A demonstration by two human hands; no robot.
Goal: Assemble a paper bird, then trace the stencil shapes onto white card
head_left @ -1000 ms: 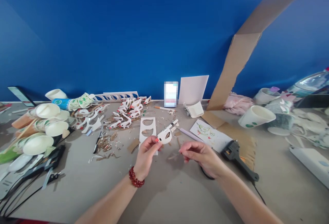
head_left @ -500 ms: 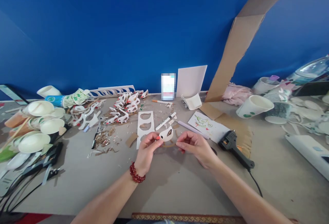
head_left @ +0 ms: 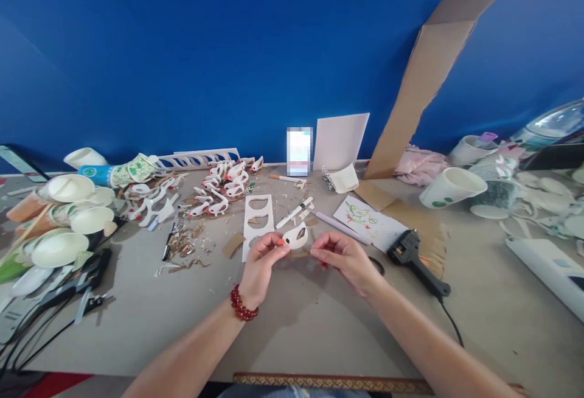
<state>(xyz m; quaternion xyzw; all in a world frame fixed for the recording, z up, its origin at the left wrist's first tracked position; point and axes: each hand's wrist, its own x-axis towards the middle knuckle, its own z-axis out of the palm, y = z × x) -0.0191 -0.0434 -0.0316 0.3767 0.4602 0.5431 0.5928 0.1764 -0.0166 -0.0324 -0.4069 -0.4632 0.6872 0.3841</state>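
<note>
Between thumb and fingers, my left hand (head_left: 259,270) holds a small white bird cutout (head_left: 292,239) by its red-beak end. The bird has a dark eye and a brown-edged wing mark. My right hand (head_left: 345,262) is close beside the bird's tail end, thumb and fingertips pinched together; whatever they hold, if anything, is too small to make out. Just beyond the hands lie a white-and-black pen (head_left: 294,213) and a white sheet with cut-out holes (head_left: 258,206).
Finished-looking white birds (head_left: 228,185) and brown scraps (head_left: 187,246) lie to the left. A black glue gun (head_left: 417,261) and a bird drawing (head_left: 358,214) are on the right. Paper cups (head_left: 61,249) crowd the left edge. A lit phone (head_left: 299,151) leans on the blue wall.
The bird has tilted slightly and shifted a little within the left hand's hold. My right hand has moved marginally left, toward it. The camera view has shifted slightly.
</note>
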